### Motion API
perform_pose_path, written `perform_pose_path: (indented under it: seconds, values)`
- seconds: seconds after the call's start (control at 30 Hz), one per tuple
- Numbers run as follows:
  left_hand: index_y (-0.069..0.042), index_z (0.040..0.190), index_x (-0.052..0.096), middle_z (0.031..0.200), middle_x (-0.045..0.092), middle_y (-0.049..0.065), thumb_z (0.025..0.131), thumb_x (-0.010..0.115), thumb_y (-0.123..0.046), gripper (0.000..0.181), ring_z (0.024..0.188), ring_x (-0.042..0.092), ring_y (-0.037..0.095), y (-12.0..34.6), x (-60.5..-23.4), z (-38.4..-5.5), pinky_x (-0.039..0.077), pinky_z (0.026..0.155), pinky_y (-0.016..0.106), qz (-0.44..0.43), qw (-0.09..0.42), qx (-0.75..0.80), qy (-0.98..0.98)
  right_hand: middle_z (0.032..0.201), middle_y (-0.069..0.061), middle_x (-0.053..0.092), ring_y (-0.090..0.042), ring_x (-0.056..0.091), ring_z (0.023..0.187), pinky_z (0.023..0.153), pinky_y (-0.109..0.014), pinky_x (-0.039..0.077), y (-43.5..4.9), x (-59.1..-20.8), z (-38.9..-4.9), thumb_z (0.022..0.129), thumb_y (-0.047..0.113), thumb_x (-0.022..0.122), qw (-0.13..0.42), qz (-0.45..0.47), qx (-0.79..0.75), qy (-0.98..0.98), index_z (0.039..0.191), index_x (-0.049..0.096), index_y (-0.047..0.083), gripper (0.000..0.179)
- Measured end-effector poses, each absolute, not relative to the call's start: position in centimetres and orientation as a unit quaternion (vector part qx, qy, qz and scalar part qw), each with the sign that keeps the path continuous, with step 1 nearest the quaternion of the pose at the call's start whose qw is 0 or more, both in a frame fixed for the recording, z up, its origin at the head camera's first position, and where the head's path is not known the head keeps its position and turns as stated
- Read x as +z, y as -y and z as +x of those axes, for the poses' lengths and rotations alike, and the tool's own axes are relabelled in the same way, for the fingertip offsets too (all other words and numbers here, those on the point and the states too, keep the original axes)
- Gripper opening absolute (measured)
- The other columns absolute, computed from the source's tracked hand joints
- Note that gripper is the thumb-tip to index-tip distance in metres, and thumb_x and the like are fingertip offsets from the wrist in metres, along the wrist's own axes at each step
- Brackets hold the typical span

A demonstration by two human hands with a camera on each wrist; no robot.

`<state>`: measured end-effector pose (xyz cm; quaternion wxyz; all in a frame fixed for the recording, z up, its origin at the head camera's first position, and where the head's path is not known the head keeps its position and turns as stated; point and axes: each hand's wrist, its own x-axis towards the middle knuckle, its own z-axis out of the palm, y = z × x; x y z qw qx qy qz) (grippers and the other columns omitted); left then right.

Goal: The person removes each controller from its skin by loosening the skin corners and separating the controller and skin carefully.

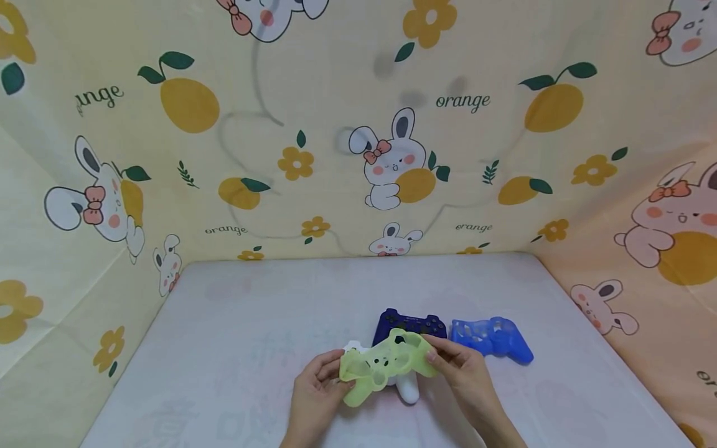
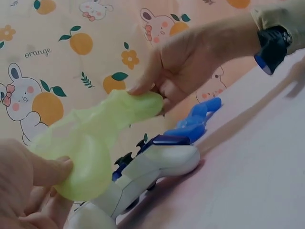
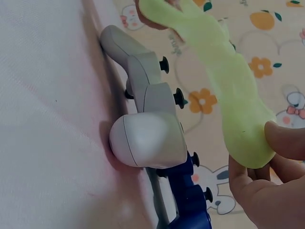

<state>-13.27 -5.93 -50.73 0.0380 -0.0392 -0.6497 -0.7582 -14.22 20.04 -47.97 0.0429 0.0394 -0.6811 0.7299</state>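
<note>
Between my two hands is a soft yellow-green controller cover (image 1: 366, 373), held up above the table. My left hand (image 1: 319, 392) pinches one grip end of it between thumb and fingers. At the other end, my right hand (image 1: 467, 379) pinches the opposite grip in the same way. Below the cover lies a white game controller (image 1: 409, 389), partly hidden by it in the head view; in the right wrist view the white controller (image 3: 150, 138) rests on the table, apart from the cover (image 3: 238, 95).
A dark blue game controller (image 1: 411, 323) lies just behind the white one. To its right sits a blue controller cover (image 1: 493, 339). The white tabletop (image 1: 252, 323) is bordered by a patterned cloth (image 1: 336, 186) at the back and sides.
</note>
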Motion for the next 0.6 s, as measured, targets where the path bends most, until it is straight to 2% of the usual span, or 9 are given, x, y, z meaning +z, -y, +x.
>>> perform_pose_path:
  seconds: [0.13,0.23,0.33,0.43,0.5,0.6]
  values:
    - [0.009,0.112,0.067,0.129,0.057,0.026,0.075,0.079,0.007,0.039,0.110,0.063,0.029,5.92,-50.56,-13.09,0.051,0.088,0.027,-0.016,0.033,-0.765,0.643,0.108,-0.018,0.068,-0.017,0.066,0.092,0.077,-0.026,0.055,-20.09,-48.09,-14.29,0.093,0.000,0.065,0.050,0.046,0.730,0.680,0.119,0.059,-0.017,0.032]
    - [0.007,0.102,0.072,0.133,0.054,0.026,0.076,0.081,0.002,0.029,0.117,0.058,0.031,5.91,-50.58,-12.95,0.050,0.088,0.026,-0.011,0.036,-0.755,0.654,0.104,-0.015,0.069,-0.016,0.066,0.089,0.075,-0.026,0.055,-20.16,-48.16,-14.30,0.092,-0.002,0.064,0.062,0.064,0.733,0.674,0.117,0.058,-0.018,0.030]
    - [0.002,0.102,0.074,0.123,0.062,0.021,0.076,0.082,-0.001,0.028,0.111,0.062,0.030,5.90,-50.65,-12.87,0.052,0.086,0.028,-0.016,0.054,-0.748,0.662,0.104,-0.015,0.069,-0.016,0.066,0.089,0.076,-0.027,0.055,-20.16,-48.16,-14.27,0.093,-0.003,0.063,0.067,0.082,0.735,0.670,0.116,0.058,-0.018,0.029]
    - [0.000,0.106,0.074,0.108,0.068,0.013,0.079,0.082,-0.004,0.029,0.096,0.067,0.024,5.89,-50.62,-12.72,0.055,0.080,0.029,-0.012,0.069,-0.749,0.658,0.104,-0.014,0.068,-0.016,0.065,0.089,0.076,-0.027,0.055,-20.10,-48.09,-14.21,0.093,-0.002,0.063,0.067,0.083,0.736,0.668,0.117,0.058,-0.018,0.029]
    - [0.000,0.109,0.072,0.097,0.070,0.011,0.082,0.080,-0.007,0.029,0.086,0.068,0.020,5.91,-50.57,-12.64,0.056,0.073,0.029,-0.013,0.065,-0.745,0.664,0.105,-0.013,0.068,-0.016,0.065,0.089,0.075,-0.026,0.055,-20.04,-48.05,-14.17,0.094,-0.001,0.063,0.065,0.079,0.735,0.670,0.117,0.058,-0.017,0.029]
    - [0.003,0.110,0.068,0.090,0.071,0.009,0.087,0.076,-0.010,0.028,0.082,0.068,0.016,5.90,-50.55,-12.75,0.056,0.072,0.026,-0.024,0.051,-0.737,0.674,0.106,-0.014,0.067,-0.016,0.064,0.090,0.075,-0.026,0.054,-19.93,-48.02,-14.16,0.094,-0.001,0.063,0.064,0.072,0.735,0.671,0.118,0.058,-0.016,0.029]
